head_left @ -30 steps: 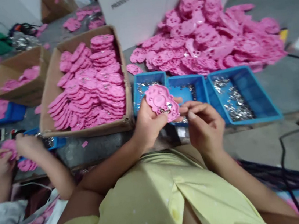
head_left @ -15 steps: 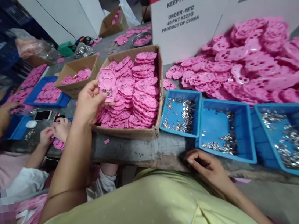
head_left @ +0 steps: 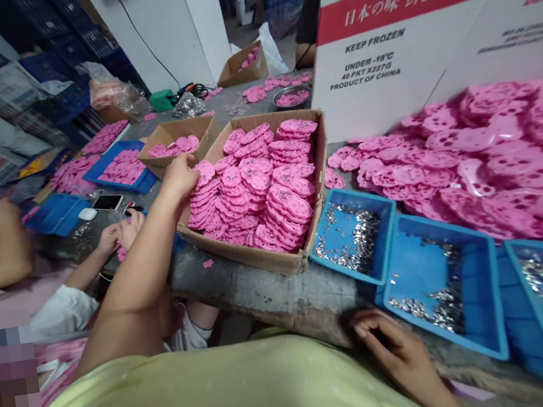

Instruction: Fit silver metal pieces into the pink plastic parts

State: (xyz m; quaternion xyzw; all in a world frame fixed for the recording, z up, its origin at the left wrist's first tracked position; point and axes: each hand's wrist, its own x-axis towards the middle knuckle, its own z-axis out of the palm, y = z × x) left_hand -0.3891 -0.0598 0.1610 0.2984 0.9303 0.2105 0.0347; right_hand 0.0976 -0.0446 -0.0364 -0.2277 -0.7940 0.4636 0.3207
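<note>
Head view, left hand (head_left: 177,175) on flat pink plate (head_left: 205,170) in box (head_left: 264,260), grip unclear, right hand (head_left: 398,354) empty, half-curled

Left hand (head_left: 179,176) has gone from the lap out to the far-left corner of the cardboard box (head_left: 254,261), now down on the stacked pink plates (head_left: 270,190). The plate it held up half a second ago is no longer raised. Right hand (head_left: 398,351) has left that plate and rests empty on the worktop (head_left: 263,285) edge beside a blue tray (head_left: 422,270). View has swung up and left.
</note>
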